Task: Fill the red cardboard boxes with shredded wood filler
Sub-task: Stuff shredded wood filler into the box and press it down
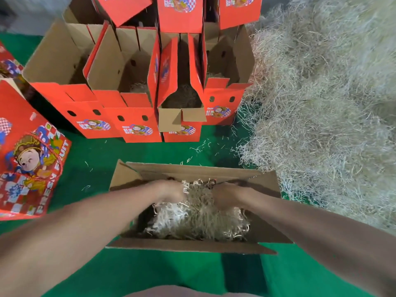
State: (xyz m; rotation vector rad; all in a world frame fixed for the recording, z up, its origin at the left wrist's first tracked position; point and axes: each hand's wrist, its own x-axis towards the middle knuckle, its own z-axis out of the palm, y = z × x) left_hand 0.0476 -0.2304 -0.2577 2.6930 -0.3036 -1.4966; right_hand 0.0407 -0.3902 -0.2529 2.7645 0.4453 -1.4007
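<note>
- Two hands, the left hand (171,190) and the right hand (227,196), reached into an open box (192,246) on the green surface (150,151).
- The box's long side ran left to right, opening upward.
- Shredded wood filler (197,219) lay inside, under both hands; the fingers were blurred and buried, so their state could not be told.
- Red boxes (137,123) stood behind, a filler pile (321,103) to the right.

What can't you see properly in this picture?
All from the head view:
The fingers of the left hand and right hand are blurred and buried in the shredded filler, so their grip is unclear.
The floor of the near box is hidden under that filler.
How full the back boxes are is mostly hidden by their own walls and flaps.
The top boxes are cut off by the upper edge.
</note>
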